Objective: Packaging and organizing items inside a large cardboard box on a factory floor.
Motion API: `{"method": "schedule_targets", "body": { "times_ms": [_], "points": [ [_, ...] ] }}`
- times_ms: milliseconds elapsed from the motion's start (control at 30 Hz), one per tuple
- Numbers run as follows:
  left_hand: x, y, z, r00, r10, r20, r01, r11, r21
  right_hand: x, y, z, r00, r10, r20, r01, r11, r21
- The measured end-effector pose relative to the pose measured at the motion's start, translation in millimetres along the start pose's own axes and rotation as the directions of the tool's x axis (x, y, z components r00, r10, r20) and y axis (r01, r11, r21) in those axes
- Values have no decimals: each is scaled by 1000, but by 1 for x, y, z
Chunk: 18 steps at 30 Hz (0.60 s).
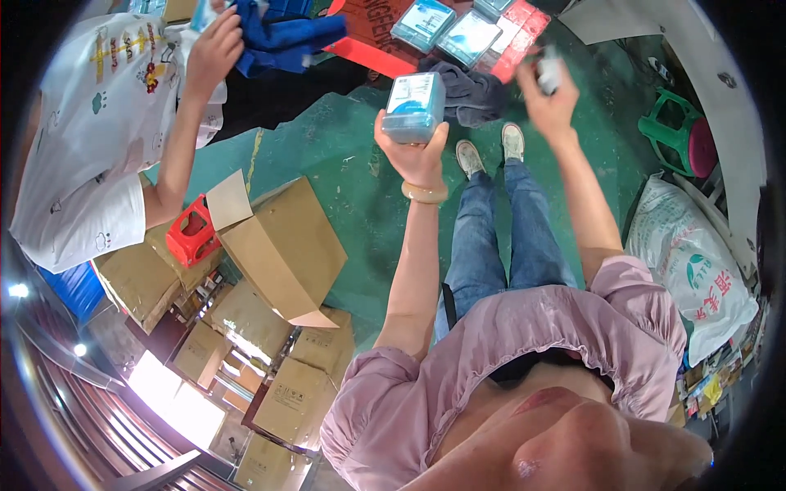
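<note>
My left hand (419, 161) is wrapped round the lower end of a clear plastic box (416, 105) with blue inside and a white label on top. It holds the box up in front of me, over the green floor. Closed around a small white object (549, 76), my right hand (550, 110) is raised near the red work surface's right end; motion smears the fingers, and the object's kind cannot be made out. Between my hands, a dark grey cloth (473, 96) hangs at the edge of the red surface (377, 39). Several similar boxes (424, 24) sit on that surface.
At left a co-worker's hand (217, 41) is by a blue cloth (278, 37). An open cardboard carton (286, 245) and a red stool (192, 231) stand at left. A green stool (667, 135) and a white sack (692, 266) are at right.
</note>
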<state>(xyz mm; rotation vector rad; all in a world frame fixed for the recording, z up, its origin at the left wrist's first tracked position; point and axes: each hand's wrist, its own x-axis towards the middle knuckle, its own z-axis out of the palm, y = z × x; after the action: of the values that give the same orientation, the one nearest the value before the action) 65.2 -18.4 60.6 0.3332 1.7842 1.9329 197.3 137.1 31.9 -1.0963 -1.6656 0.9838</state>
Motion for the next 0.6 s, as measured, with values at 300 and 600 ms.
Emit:
{"method": "schedule_targets", "body": {
  "times_ms": [300, 600],
  "points": [
    [-22, -29, -21, 992, -97, -77, 100, 994, 37, 72, 21, 13, 855, -469, -220, 328, 819, -472],
    [-14, -55, 14, 976, -177, -125, 193, 972, 130, -84, 58, 41, 868, 469, 162, -492, 856, 158]
  ]
}}
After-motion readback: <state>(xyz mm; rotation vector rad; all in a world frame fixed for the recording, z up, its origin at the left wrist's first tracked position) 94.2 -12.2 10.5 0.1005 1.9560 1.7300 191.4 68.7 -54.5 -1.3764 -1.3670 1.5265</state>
